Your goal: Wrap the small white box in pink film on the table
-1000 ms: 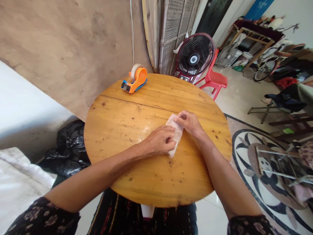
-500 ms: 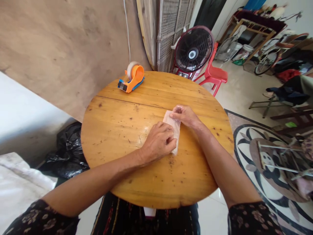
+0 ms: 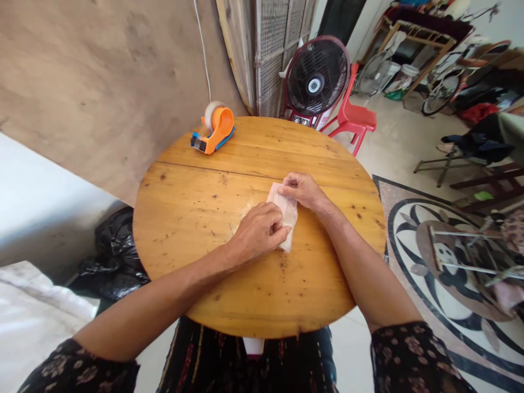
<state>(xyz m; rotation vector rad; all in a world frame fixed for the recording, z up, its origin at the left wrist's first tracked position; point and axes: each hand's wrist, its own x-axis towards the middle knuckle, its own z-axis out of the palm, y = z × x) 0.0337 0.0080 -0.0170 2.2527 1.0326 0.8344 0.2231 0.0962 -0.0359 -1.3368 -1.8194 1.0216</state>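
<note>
A flat, pale pinkish strip of wrapping (image 3: 289, 212), perhaps plastic film or a packet, lies on the round wooden table (image 3: 196, 218). Its kind and what it may contain do not show clearly. My left hand (image 3: 260, 229) rests across its left and near part, fingers curled and pressed on it, thumb along its near edge. At the far end, my right hand (image 3: 303, 191) pinches the strip's upper right edge between thumb and fingers. Part of the strip is hidden beneath my left fingers.
An orange and blue tape dispenser (image 3: 215, 130) with a tape roll stands at the table's far left, close to the wooden board (image 3: 102, 71). Beyond the table are a fan (image 3: 316, 76) and a red chair (image 3: 356, 117). Black plastic bags (image 3: 112, 256) sit left of the table.
The whole view has shifted slightly. Both hands keep nearly the same hold on the strip, with only very small finger movements.
</note>
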